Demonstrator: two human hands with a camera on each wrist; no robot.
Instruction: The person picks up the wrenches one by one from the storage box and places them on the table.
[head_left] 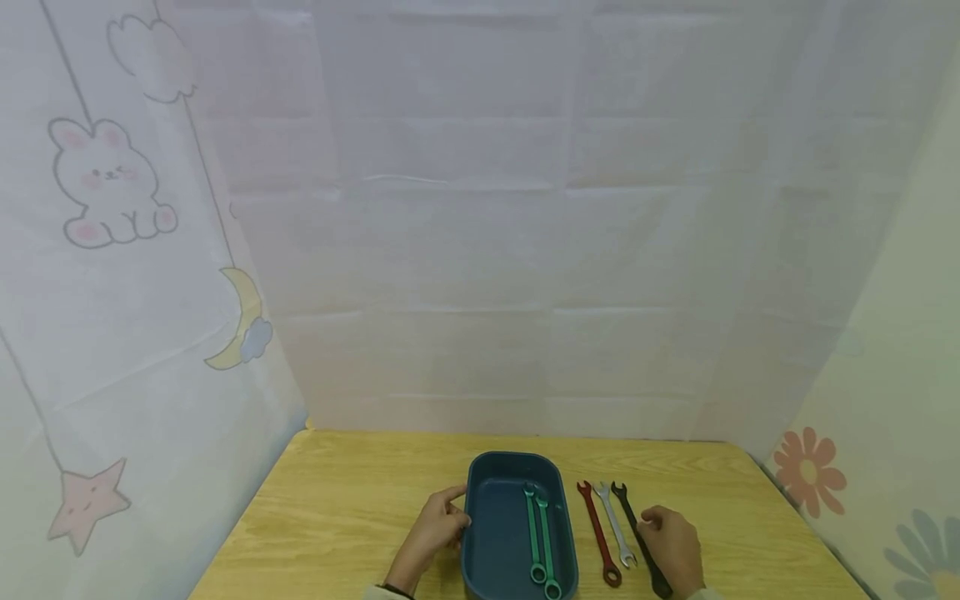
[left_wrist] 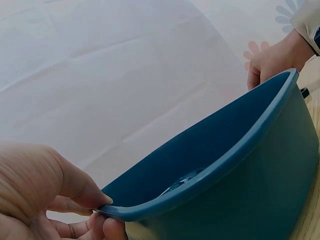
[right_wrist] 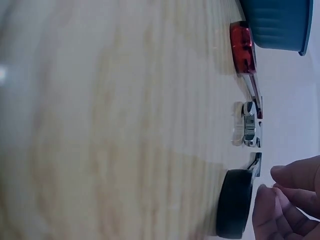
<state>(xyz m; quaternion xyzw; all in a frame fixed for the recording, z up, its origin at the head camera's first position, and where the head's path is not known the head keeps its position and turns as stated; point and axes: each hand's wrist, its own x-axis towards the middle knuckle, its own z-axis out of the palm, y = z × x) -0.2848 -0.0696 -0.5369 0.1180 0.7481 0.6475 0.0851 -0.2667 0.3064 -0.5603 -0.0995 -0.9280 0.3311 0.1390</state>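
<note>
My left hand [head_left: 435,529] pinches the left rim of a dark blue plastic bin [head_left: 491,537], thumb over the edge and fingers outside, as the left wrist view shows. Inside the bin lie two green wrenches [head_left: 533,533], side by side. To the right of it, a red wrench [head_left: 597,529], a silver wrench [head_left: 615,525] and a black wrench [head_left: 629,510] rest on the table. Over the black wrench is my right hand [head_left: 670,546], hiding part of its handle in the head view. In the right wrist view its fingers [right_wrist: 265,210] curl loosely beside that wrench, holding nothing.
The wood-grain table [head_left: 330,517] carries the bin and the wrenches. A pale cloth backdrop [head_left: 480,250] rises behind its far edge, with printed cloth walls on the left and right.
</note>
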